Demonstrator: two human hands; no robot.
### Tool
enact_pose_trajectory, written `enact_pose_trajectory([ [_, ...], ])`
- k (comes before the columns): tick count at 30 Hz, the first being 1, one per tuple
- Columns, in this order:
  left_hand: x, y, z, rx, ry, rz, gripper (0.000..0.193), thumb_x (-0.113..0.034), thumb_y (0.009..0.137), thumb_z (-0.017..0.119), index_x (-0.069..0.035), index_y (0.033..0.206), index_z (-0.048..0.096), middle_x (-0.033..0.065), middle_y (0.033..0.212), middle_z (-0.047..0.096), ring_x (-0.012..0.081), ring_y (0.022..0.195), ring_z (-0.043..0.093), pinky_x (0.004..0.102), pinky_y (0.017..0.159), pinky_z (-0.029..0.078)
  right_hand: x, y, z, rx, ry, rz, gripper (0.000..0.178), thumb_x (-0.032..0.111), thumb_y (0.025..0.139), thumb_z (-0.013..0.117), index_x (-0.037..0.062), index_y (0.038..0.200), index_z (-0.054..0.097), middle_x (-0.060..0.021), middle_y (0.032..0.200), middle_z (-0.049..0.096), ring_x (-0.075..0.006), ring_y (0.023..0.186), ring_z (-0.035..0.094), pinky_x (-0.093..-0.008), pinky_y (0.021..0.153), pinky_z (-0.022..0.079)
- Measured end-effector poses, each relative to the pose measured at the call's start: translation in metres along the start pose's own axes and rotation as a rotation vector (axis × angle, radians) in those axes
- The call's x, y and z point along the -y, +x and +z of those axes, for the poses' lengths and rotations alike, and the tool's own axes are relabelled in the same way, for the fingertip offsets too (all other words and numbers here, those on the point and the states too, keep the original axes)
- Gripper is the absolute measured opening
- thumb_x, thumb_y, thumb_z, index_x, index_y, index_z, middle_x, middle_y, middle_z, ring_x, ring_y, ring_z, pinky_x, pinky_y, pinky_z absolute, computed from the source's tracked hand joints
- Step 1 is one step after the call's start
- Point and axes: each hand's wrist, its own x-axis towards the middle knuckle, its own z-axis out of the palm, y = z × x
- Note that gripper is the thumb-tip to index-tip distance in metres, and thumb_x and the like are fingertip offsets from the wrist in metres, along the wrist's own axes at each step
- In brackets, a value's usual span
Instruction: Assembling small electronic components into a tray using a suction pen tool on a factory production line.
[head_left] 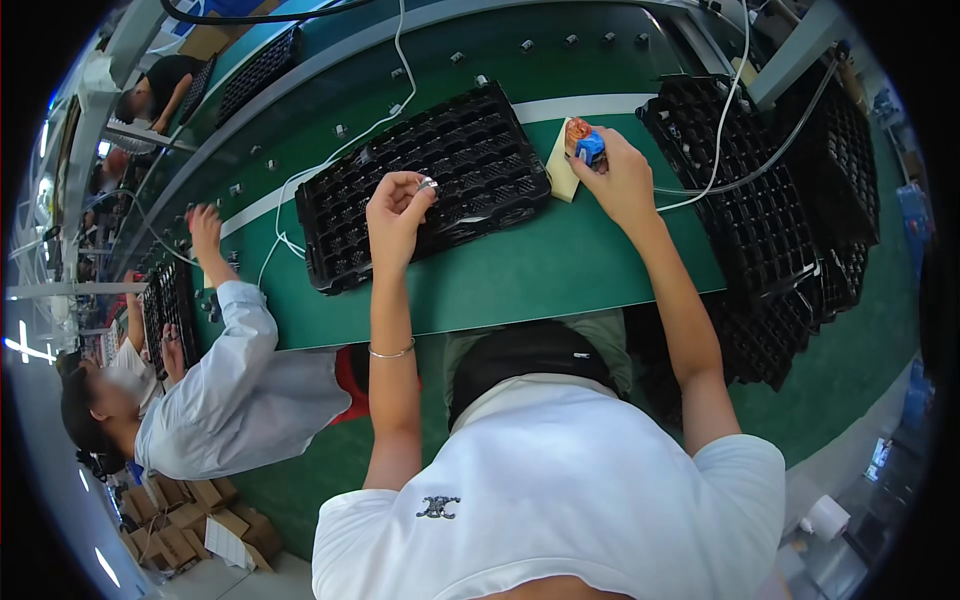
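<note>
My left hand [397,212] is closed in a pinch on a small shiny metal part [428,185], held above a black plastic tray [350,225] with rows of pockets. The tray lies slantwise on the green worktable [480,290]. To its right, my right hand [622,180] is closed around a small blue and orange object [589,148]; its exact kind cannot be made out. That object is over a pale yellow pad or block [562,172] standing beside the tray's right end. Whether the two touch is unclear.
Stacked black trays [760,220] crowd the right side. White cable [400,105] crosses the table, and small metal parts [528,46] sit in a line along the far belt. On the left a co-worker in a pale shirt [235,400] reaches over the table. Cardboard boxes [190,520] lie behind.
</note>
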Motion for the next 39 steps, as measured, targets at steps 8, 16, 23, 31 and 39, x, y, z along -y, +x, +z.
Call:
enact_pose_trajectory([
  [8,0.007,0.000,-0.001,0.003,-0.026,0.034,0.014,-0.006,0.087,0.067,-0.002,0.099,0.061,-0.0008,0.081,0.063,0.0037,0.071,0.058,0.0169,0.055,0.039,0.000,-0.001,0.002,-0.044,-0.014,-0.025,0.040,0.023,0.077,0.074,0.0027,0.110,0.064,-0.0066,0.076,0.060,-0.0169,0.059,0.058,-0.0301,0.058,0.048],
  [16,0.005,0.000,-0.002,0.000,-0.024,0.029,0.013,-0.005,0.088,0.065,-0.001,0.100,0.061,0.0004,0.080,0.063,0.0041,0.066,0.054,0.0179,0.058,0.042,0.006,-0.005,-0.004,-0.040,0.000,0.000,0.041,0.024,0.076,0.075,0.0014,0.108,0.064,-0.0074,0.076,0.061,-0.0176,0.059,0.058,-0.0308,0.058,0.048],
  [23,0.006,0.000,0.000,0.001,-0.024,0.030,0.013,-0.007,0.087,0.067,-0.002,0.098,0.061,-0.0003,0.080,0.063,0.0041,0.072,0.059,0.0173,0.055,0.039,0.004,-0.005,-0.003,-0.039,0.005,-0.003,0.040,0.024,0.076,0.074,0.0013,0.108,0.064,-0.0075,0.078,0.061,-0.0185,0.059,0.059,-0.0316,0.059,0.048],
  [31,0.003,-0.001,0.002,-0.004,-0.001,0.039,0.012,-0.002,0.089,0.063,0.001,0.100,0.061,0.0009,0.080,0.063,0.0044,0.061,0.050,0.0183,0.061,0.044,-0.011,0.009,0.004,-0.090,-0.039,0.006,0.039,0.029,0.077,0.075,0.0037,0.105,0.066,-0.0084,0.076,0.061,-0.0205,0.060,0.059,-0.0326,0.059,0.048],
  [39,0.005,0.003,0.001,-0.014,0.006,0.035,0.012,-0.003,0.089,0.064,0.001,0.101,0.061,0.0016,0.081,0.063,0.0045,0.061,0.050,0.0185,0.062,0.045,-0.041,0.050,-0.004,-0.042,0.106,0.099,0.044,0.037,0.076,0.076,-0.0043,0.086,0.065,-0.0101,0.065,0.061,-0.0176,0.058,0.058,-0.0313,0.057,0.045],
])
